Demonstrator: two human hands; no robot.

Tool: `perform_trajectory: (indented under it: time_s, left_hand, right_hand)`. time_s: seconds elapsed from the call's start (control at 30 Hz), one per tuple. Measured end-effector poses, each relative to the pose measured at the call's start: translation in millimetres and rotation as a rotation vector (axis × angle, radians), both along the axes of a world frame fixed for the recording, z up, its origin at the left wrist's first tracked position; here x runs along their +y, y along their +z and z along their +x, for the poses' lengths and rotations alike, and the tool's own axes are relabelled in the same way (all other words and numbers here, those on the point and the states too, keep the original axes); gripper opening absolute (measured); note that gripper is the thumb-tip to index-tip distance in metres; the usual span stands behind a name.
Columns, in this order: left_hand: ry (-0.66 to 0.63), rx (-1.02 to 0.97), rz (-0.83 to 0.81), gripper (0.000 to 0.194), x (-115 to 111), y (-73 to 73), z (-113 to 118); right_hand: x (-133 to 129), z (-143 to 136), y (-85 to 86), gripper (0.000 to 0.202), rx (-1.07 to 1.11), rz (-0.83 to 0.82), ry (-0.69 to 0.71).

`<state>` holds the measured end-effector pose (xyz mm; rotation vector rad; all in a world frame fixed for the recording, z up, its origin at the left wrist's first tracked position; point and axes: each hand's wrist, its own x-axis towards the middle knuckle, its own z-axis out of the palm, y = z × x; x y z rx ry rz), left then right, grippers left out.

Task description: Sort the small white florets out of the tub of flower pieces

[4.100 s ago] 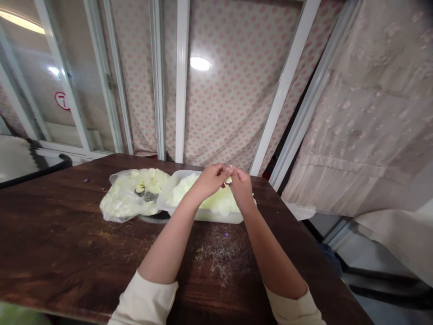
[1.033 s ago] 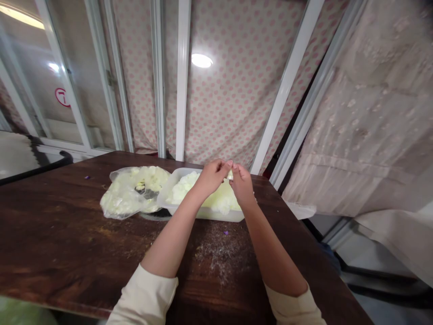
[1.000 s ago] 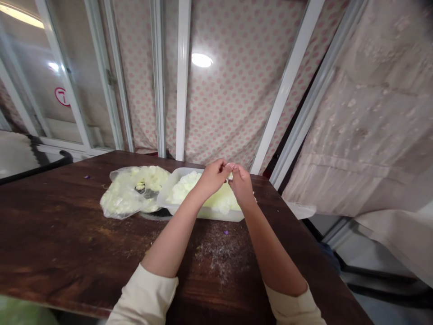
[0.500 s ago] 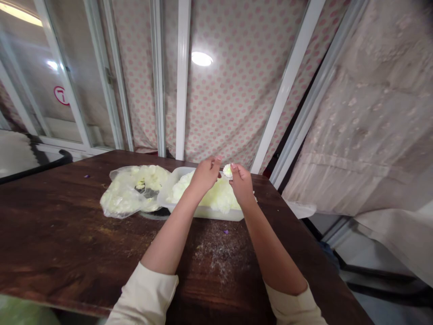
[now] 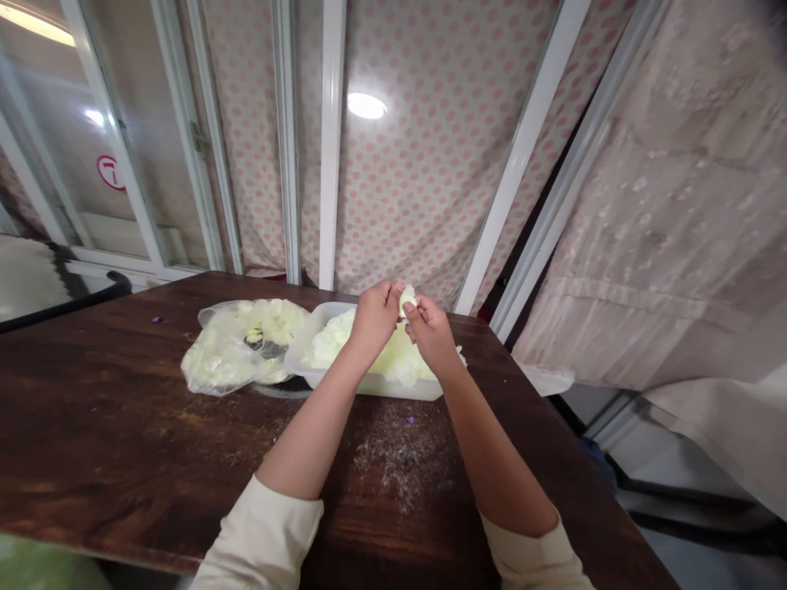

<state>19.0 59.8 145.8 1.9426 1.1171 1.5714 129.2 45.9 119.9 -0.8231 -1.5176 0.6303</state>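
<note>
Above the tub, both my hands come together at a small pale yellow-white piece with a frilled edge, seemingly a flower head (image 5: 407, 297). My right hand (image 5: 434, 332) pinches it between thumb and fingers. From the other side, the closed fingertips of my left hand (image 5: 376, 318) meet it; their exact grip is partly hidden. Below lies a translucent white plastic tub (image 5: 399, 388) heaped with pale yellow frilly pieces (image 5: 332, 340) of the same colour. My forearms and hands cover part of this heap.
Left of the tub, a clear plastic bag (image 5: 215, 360) holds more pale yellow pieces. White crumbs (image 5: 399, 467) and a purple scrap (image 5: 410, 419) lie on the dark wooden table (image 5: 153, 442). Behind stand white-framed panes with a dotted curtain (image 5: 418, 180).
My left hand has moved right to meet the flower head, and my right hand has shifted slightly left. The piece has turned from facing me to a narrower view.
</note>
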Motion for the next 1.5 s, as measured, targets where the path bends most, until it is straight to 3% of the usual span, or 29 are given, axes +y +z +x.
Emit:
perform_trajectory:
  time_s: [0.1, 0.17, 0.3, 0.4, 0.5, 0.6, 0.73, 0.83, 0.93, 1.0, 1.07, 1.17, 1.27, 1.37, 1.5]
  left_hand:
    - [0.207, 0.123, 0.068, 0.03, 4.9, -2.4, -6.4]
    - [0.229, 0.196, 0.019, 0.036, 9.6, -5.6, -9.6]
    - [-0.01, 0.136, -0.093, 0.047, 13.6, -10.8, -7.0]
    - [-0.26, -0.002, -0.086, 0.039, 10.0, -10.6, 1.2]
    - [-0.331, -0.085, -0.058, 0.032, 6.2, -8.4, 8.1]
    - [-0.279, -0.088, -0.045, 0.033, 5.3, -6.7, 9.6]
    - [-0.026, -0.009, -0.011, 0.033, 7.7, -8.0, 4.2]
    - [0.131, 0.092, 0.009, 0.035, 10.0, -11.3, -1.3]
    - [0.138, 0.072, 0.025, 0.043, 9.9, -13.0, -3.2]
    - [0.088, 0.018, 0.058, 0.046, 7.9, -11.7, -1.5]
    - [-0.043, 0.001, 0.043, 0.043, 5.1, -8.9, 2.0]
    - [-0.313, -0.048, -0.103, 0.035, 1.7, -5.3, 7.8]
    - [-0.483, -0.231, -0.286, 0.028, 1.4, -4.5, 10.4]
    - [-0.568, -0.374, -0.395, 0.022, 2.4, -4.7, 8.9]
    - [-0.563, -0.369, -0.366, 0.029, 0.5, -3.2, 6.4]
  right_hand:
    - [-1.8, -1.7, 1.6, 0.033, 0.105, 0.008, -0.021]
    - [-2.3, -1.5, 2.2, 0.035, 0.178, -0.013, -0.039]
    - [-1.4, 0.0, 0.9, 0.038, 0.187, -0.049, -0.096]
    - [-0.7, 0.8, -0.5, 0.038, 0.127, -0.058, -0.137]
    - [-1.1, 1.8, -0.1, 0.038, 0.117, -0.056, -0.15]
    - [-2.7, 2.1, 1.9, 0.035, 0.106, -0.04, -0.081]
    - [-5.2, -0.7, 3.2, 0.034, 0.018, -0.052, 0.05]
    - [-5.5, -3.0, 1.8, 0.035, 0.001, -0.056, 0.029]
    - [-3.3, -2.4, -0.6, 0.036, 0.056, -0.053, -0.055]
    - [-0.8, -0.3, -2.1, 0.037, 0.105, -0.062, -0.106]
    - [1.3, 2.1, -2.9, 0.037, 0.13, -0.068, -0.142]
    - [2.4, 4.9, -2.6, 0.037, 0.139, -0.072, -0.157]
    - [0.6, 5.7, -0.6, 0.039, 0.131, -0.075, -0.133]
    - [-2.1, 4.8, 1.5, 0.04, 0.112, -0.048, -0.049]
    - [-3.7, 2.9, 2.5, 0.039, 0.094, -0.026, 0.049]
